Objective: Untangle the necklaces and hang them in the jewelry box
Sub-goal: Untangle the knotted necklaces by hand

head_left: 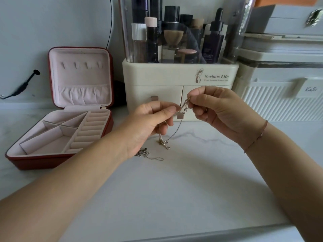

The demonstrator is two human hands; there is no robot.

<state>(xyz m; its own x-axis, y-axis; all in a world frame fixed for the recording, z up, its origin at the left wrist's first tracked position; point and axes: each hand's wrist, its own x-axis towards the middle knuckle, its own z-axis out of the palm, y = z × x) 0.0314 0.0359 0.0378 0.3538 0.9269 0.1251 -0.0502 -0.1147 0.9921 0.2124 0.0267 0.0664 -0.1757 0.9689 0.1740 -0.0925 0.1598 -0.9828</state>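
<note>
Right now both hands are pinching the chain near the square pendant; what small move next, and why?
Probably ease the left hand and right hand slightly apart to loosen the necklace. Its lower chain seems knotted just above the countertop, another tangle lies there, and the jewelry box hooks are bare.

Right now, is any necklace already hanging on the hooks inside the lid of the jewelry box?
No, the hooks in the lid of the jewelry box are bare, and the necklace is held between the left hand and right hand.

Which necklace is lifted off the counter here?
The necklace with the square pendant, pinched between both hands; the silver necklace lies on the counter.
</note>
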